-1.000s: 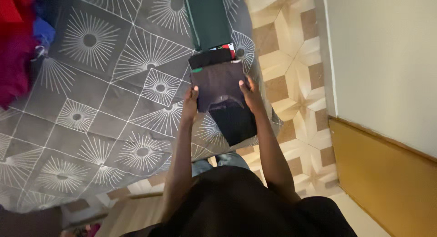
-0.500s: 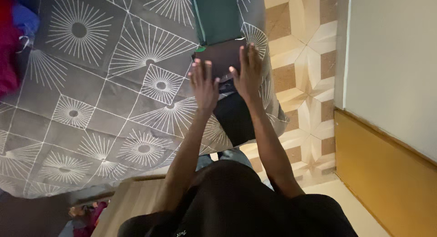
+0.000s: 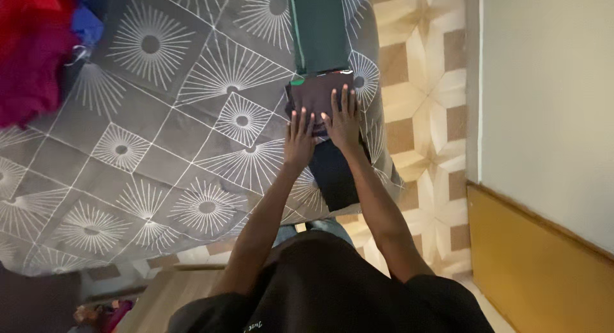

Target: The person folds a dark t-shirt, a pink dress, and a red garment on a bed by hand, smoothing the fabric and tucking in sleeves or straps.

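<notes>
Both hands slid back: left hand point(image 3: 299, 140) & right hand point(image 3: 343, 122) flat, fingers spread, gripping nothing, on folded dark cloth point(image 3: 318, 94) lying lengthwise ahead on bed point(image 3: 160, 147).

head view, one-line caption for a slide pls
Both hands, left and right, press flat on a folded dark garment on a grey patterned bedspread.

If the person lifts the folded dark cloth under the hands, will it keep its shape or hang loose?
The folded dark cloth would probably sag and unfold if lifted by one edge, since it lies soft and flat under the left hand and right hand. It looks light for its size, being thin fabric. Pushed, it would likely drag and wrinkle on the patterned bedspread rather than slide cleanly.
</notes>
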